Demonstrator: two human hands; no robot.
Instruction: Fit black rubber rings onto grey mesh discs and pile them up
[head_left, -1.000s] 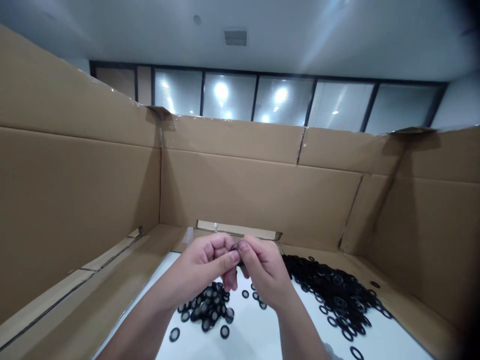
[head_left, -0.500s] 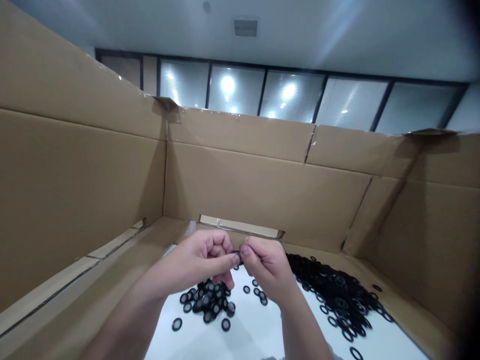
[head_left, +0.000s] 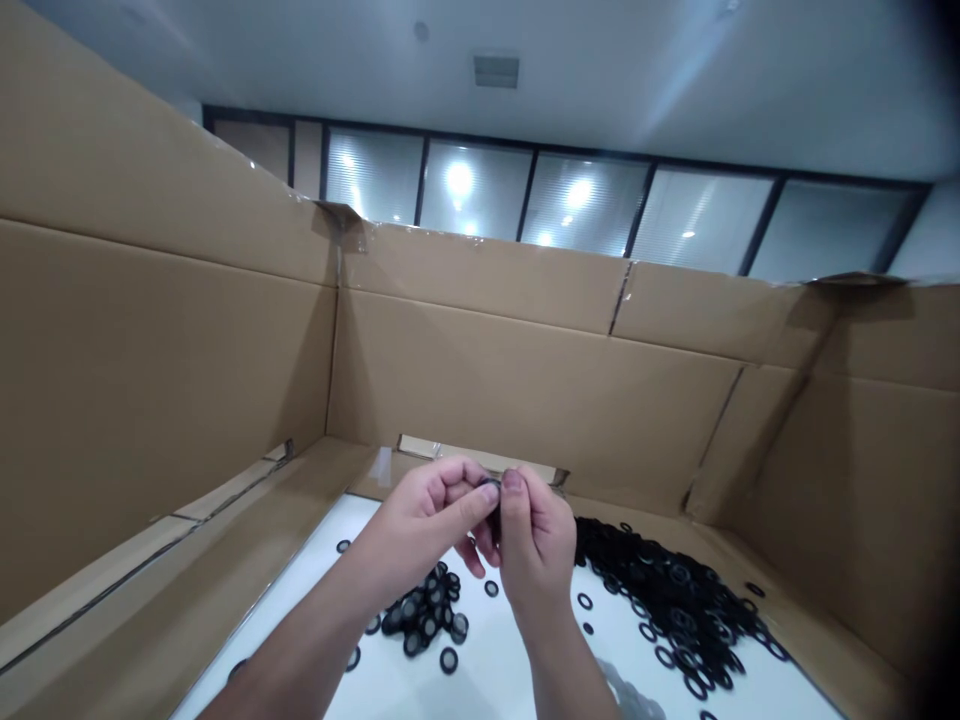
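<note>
Your left hand [head_left: 427, 520] and right hand [head_left: 534, 545] meet above the far part of the bench [head_left: 495, 680], their fingertips close together. Your left thumb [head_left: 469, 512] reaches across toward the right hand, with the other left fingers curled beneath it. Your right hand stands more upright, its thumb [head_left: 513, 490] on top and its fingers pinched in tight. Your bare left forearm [head_left: 300, 640] and right forearm [head_left: 562, 655] rise from the near side of the bench, converging toward your wrists.

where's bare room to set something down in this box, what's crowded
Bare white surface lies between the smaller pile of black rubber rings and the right forearm; another patch lies lower right, between the larger pile and the cardboard wall. Crowded: the larger pile.
</note>
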